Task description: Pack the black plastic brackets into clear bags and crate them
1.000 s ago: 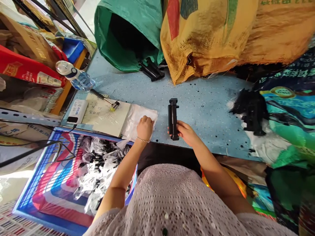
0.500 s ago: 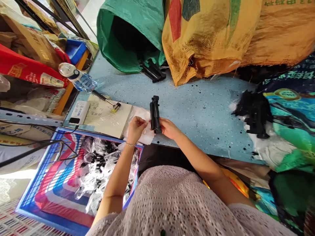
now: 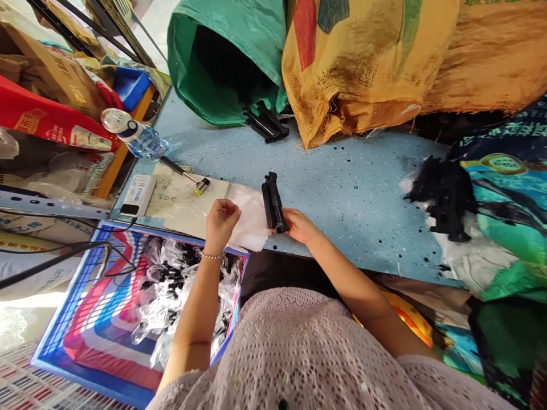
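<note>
My right hand [image 3: 298, 225] is closed around the lower end of a long black plastic part [image 3: 272, 202], which tilts slightly over the blue speckled table [image 3: 342, 193]. Its fingers are partly hidden behind that part. To the left, my left hand [image 3: 223, 222] hovers at the edge of a cardboard sheet [image 3: 179, 208], with its fingers pinched together; whatever they hold is too small to make out. Between the hands lie thin white plastic bags [image 3: 249, 219]. On the cardboard rest a screwdriver [image 3: 184, 173] and some tiny thin pieces.
A green sack [image 3: 183, 80] gapes at the back, with black parts [image 3: 267, 122] at its mouth. An orange sack [image 3: 367, 68] lies beside it. More black parts [image 3: 444, 196] are at right. A water bottle [image 3: 145, 142] stands at left. Below sits a blue basket [image 3: 64, 341] of bagged parts.
My left hand has moved left, away from the black part and over the cardboard's edge. In my right hand the black part has tilted a little, its top leaning left.
</note>
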### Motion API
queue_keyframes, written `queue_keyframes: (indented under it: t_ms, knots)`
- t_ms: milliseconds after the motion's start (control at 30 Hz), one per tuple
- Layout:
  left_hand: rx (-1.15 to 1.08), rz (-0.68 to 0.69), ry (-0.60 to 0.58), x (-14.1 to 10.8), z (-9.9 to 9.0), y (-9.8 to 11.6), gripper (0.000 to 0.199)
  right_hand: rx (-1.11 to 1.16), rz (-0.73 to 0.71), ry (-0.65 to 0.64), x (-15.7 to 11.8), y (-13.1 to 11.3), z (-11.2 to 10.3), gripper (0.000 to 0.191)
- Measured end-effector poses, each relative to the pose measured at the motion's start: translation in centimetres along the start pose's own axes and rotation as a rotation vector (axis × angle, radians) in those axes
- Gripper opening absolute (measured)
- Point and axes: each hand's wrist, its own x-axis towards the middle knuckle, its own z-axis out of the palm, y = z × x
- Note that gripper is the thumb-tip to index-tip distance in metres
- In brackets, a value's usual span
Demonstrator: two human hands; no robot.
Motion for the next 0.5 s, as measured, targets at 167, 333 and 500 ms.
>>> queue_keyframes:
  t_ms: [167,333,500]
  knots:
    - [0.511,0.230,-0.101,-0.5,-0.2,0.4,0.025,-0.027,-0.009,0.031,-0.5,0.2,-0.4,0.026]
    - [0.588,0.190,-0.132,0.0,1.0,-0.2,0.028,-0.043,-0.087,0.014,-3.4,-0.5,-0.1,0.030]
    - [0.524,0.232,-0.160,0.9,-0.2,-1.0,0.039,-0.020,0.258,-0.268,-4.9,0.4,-0.3,0.027]
